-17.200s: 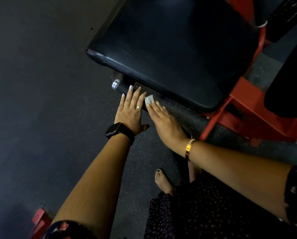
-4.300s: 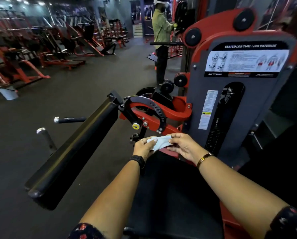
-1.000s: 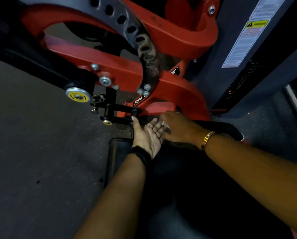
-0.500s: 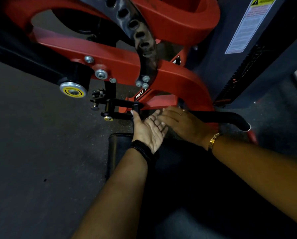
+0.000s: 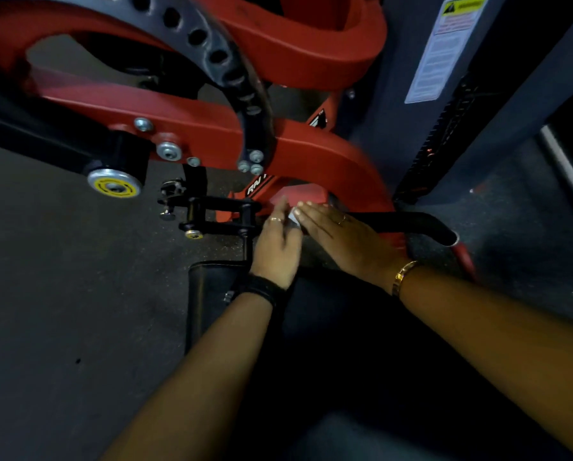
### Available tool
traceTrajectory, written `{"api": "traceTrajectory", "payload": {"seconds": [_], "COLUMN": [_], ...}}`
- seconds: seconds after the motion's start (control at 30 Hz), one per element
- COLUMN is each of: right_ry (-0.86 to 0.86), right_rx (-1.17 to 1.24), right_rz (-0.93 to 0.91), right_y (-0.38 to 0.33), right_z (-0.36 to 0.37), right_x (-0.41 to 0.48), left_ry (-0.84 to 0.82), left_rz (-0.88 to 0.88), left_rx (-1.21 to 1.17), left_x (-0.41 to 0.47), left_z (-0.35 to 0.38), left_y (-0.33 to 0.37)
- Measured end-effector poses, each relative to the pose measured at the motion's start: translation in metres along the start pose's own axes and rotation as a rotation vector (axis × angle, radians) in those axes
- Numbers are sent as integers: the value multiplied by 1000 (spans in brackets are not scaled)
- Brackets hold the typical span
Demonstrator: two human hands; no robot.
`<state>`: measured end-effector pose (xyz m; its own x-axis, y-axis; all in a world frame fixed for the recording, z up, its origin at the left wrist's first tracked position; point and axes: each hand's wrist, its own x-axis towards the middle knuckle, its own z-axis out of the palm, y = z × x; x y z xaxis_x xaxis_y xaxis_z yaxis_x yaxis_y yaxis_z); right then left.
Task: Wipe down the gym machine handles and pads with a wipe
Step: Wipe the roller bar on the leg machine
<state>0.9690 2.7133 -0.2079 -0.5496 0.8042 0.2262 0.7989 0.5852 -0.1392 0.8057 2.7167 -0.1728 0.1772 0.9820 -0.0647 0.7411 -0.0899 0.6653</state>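
Dark gym floor (image 5: 62, 294) spreads under a red frame (image 5: 311, 151). Neither grip closes. The right hand (image 5: 348, 241) lies flat and presses the wipe (image 5: 293, 217) onto the handle (image 5: 411, 222), just past the pad's (image 5: 212, 294) far edge. The left hand (image 5: 278, 244), fingers straight, touches the wipe too. Unpinched, the wipe may slide off. The linkage (image 5: 212, 211) and frame crowd the fingers.

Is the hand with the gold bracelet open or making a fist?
Open. The right hand lies flat with fingers straight over the black handle; a bit of white wipe peeks out by its fingertips.
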Motion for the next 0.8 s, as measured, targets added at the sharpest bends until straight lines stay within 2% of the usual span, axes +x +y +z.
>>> {"api": "traceTrajectory", "payload": {"seconds": [0.1, 0.2, 0.27, 0.33, 0.43, 0.6, 0.67, 0.73, 0.8], "right_ry": [-12, 54, 131, 236, 241, 98, 48, 75, 131], "right_rx": [-82, -73, 15, 119, 232, 43, -8, 2, 21], "right_rz": [125, 408, 611, 738, 696, 329, 253, 362, 558], "right_y": [14, 14, 4, -17, -45, -27, -5, 14, 21], "right_z": [8, 9, 13, 16, 13, 13, 13, 12, 12], "right_x": [-22, -36, -31, -15, 10, -11, -40, -67, -79], "left_ry": [-157, -120, -75, -53, -37, -8, -12, -17, -10], "left_rz": [166, 228, 221, 204, 210, 182, 179, 179, 182], "left_rx": [227, 460, 515, 534, 544, 544, 554, 557, 561], "left_x": [-9, -18, -16, -13, -13, -13, -14, -13, -12], "left_z": [8, 23, 28, 30, 33, 34, 33, 33, 34], "left_y": [-2, 1, -1, -3, -6, -6, -6, -7, -8]}}
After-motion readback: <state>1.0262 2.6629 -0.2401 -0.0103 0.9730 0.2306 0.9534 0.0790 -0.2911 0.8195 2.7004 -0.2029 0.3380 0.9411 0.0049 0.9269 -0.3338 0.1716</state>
